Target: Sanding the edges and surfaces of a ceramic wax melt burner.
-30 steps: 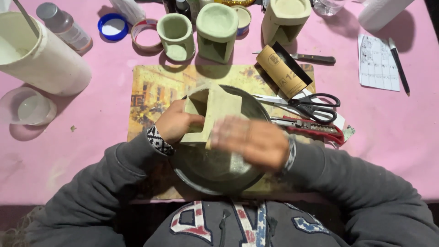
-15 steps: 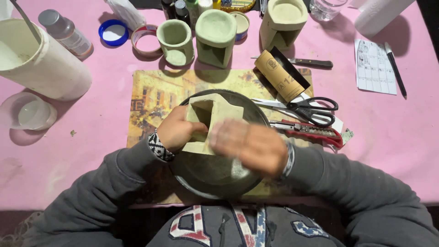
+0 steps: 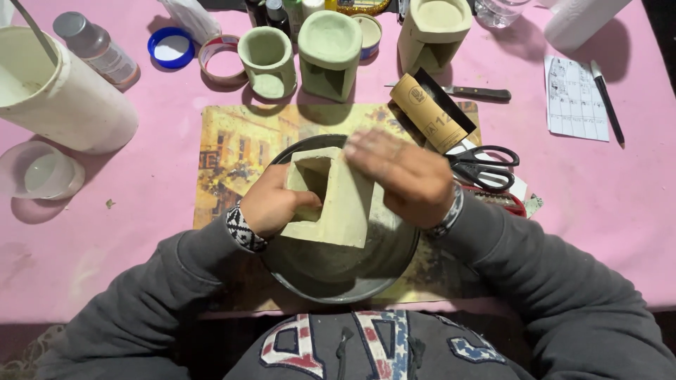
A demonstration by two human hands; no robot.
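Note:
A pale green-beige cast block (image 3: 343, 204) with a square opening rests tilted in a round grey dish (image 3: 331, 292) on a picture mat (image 3: 225, 148). My left hand (image 3: 271, 204) grips the block's left end, fingers hooked into the opening. My right hand (image 3: 405, 176) lies flat on the block's upper right face with fingers spread. Whatever is under the palm is hidden.
Behind the mat stand three similar cast pieces (image 3: 266, 60) (image 3: 329, 46) (image 3: 433, 32). A sandpaper roll (image 3: 429, 112), scissors (image 3: 486, 165), red cutter (image 3: 503, 202) and knife (image 3: 479, 92) lie at right. A white bucket (image 3: 63, 98) and clear cup (image 3: 39, 172) sit at left, paper sheet (image 3: 576, 98) and pen (image 3: 607, 102) far right.
My right hand has slid from the block's near side up to its far right face. The block has turned slightly in the dish, and my left hand kept its grip.

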